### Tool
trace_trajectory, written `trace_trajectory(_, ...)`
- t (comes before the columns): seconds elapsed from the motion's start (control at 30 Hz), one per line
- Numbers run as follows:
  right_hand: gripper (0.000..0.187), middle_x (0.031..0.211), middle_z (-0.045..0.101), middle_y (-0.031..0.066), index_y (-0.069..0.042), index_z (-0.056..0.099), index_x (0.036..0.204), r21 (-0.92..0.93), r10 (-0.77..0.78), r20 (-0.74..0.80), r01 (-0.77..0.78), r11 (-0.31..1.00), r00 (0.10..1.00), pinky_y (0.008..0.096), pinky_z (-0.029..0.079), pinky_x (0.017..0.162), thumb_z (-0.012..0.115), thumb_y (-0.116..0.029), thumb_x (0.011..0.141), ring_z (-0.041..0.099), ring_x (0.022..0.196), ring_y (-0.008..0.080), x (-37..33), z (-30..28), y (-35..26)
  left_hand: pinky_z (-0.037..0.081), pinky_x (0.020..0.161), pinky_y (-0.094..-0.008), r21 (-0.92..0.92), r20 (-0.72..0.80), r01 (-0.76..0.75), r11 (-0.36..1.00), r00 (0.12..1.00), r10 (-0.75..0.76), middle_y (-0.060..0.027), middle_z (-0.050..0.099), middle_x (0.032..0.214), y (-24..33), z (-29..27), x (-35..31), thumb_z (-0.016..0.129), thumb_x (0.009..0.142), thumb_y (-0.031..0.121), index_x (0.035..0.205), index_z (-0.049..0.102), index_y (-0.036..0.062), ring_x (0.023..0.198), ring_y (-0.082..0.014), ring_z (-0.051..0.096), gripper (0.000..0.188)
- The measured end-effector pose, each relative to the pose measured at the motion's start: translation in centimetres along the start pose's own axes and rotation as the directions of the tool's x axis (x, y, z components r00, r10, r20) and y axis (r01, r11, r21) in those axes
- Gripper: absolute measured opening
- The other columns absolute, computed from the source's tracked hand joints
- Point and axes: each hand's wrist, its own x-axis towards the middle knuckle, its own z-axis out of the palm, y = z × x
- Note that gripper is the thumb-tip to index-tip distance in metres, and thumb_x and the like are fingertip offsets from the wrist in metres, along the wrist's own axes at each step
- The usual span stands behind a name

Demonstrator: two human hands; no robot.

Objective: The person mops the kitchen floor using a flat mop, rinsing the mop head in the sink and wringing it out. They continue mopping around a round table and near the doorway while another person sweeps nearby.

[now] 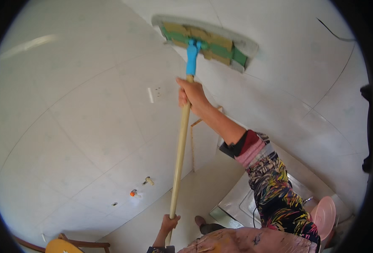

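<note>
A flat mop [206,43] with a green and tan head presses against the white tiled wall [89,109] overhead. The right hand [192,96] is clamped high on its wooden handle, the left hand [170,222] clamped near the bottom; a pink bowl [324,216] sits lower right

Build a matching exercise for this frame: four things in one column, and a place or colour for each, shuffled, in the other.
Things:
1. mop head
2. right hand
3. left hand
4. pink basin

Descriptions:
A. grips the wooden pole near its lower end
B. lower right, beside the sink
C. flat against the white tiled wall, at the top
D. grips the pole just under the blue joint

Pairs: 1-C, 2-D, 3-A, 4-B
</note>
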Motion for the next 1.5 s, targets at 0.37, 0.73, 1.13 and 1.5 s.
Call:
trace_trajectory(0.37, 0.035, 0.053, 0.029, -0.0038, -0.019, 0.035, 0.07, 0.239, 0.316, -0.738, -0.207, 0.949, 0.596, 0.036, 0.029, 0.041, 0.065, -0.031, 0.086, 0.027, 0.04, 0.0129, -5.3, -35.4, 16.2, 0.053, 0.055, -0.0393, 0.658, 0.272, 0.063, 0.75, 0.91, -0.315, -0.0152, 0.062, 0.057, -5.4, 2.0, 4.5, 0.072, 0.075, 0.041, 0.069, 0.067, -0.0039, 0.05, -0.0255, 0.063, 0.046)
trace_trajectory(0.73, 0.039, 0.051, 0.029, -0.003, -0.018, 0.034, 0.067, 0.206, 0.244, -0.743, -0.134, 0.969, 0.623, 0.0321, 0.028, 0.042, 0.063, -0.031, 0.089, 0.028, 0.041, 0.0132, -16.2, -26.5, 5.7, 0.054, 0.076, -0.0466, 0.676, 0.413, -0.153, 0.721, 0.889, -0.198, -0.0182, 0.069, 0.081, -7.6, 3.0, 3.3, 0.067, 0.078, 0.046, 0.085, 0.073, 0.0103, 0.081, -0.039, 0.066, 0.037)
trace_trajectory(1.13, 0.042, 0.052, 0.032, -0.0041, -0.015, 0.034, 0.066, 0.077, 0.098, -0.188, -0.084, 0.993, 0.977, 0.0314, 0.031, 0.042, 0.062, -0.031, 0.093, 0.032, 0.042, 0.0101, -12.5, -8.7, -0.7, 0.043, 0.043, -0.0349, 0.202, 0.214, -0.058, 0.978, 0.977, 0.014, -0.0061, 0.053, 0.047, -9.1, 3.6, -1.7, 0.074, 0.081, 0.031, 0.057, 0.057, -0.0013, 0.043, -0.0129, 0.052, 0.044)
trace_trajectory(1.5, 0.044, 0.046, 0.022, -0.0063, -0.02, 0.03, 0.061, 0.188, -0.069, -0.735, 0.3, 0.935, 0.675, 0.0285, 0.02, 0.037, 0.056, -0.031, 0.095, 0.021, 0.036, 0.0093, -31.9, -31.4, -3.0, 0.052, 0.065, -0.0461, 0.671, 0.434, -0.463, 0.58, 0.879, 0.2, -0.0165, 0.066, 0.07, -1.1, 7.2, 1.4, 0.065, 0.08, 0.039, 0.08, 0.073, 0.0107, 0.069, -0.0385, 0.065, 0.029)
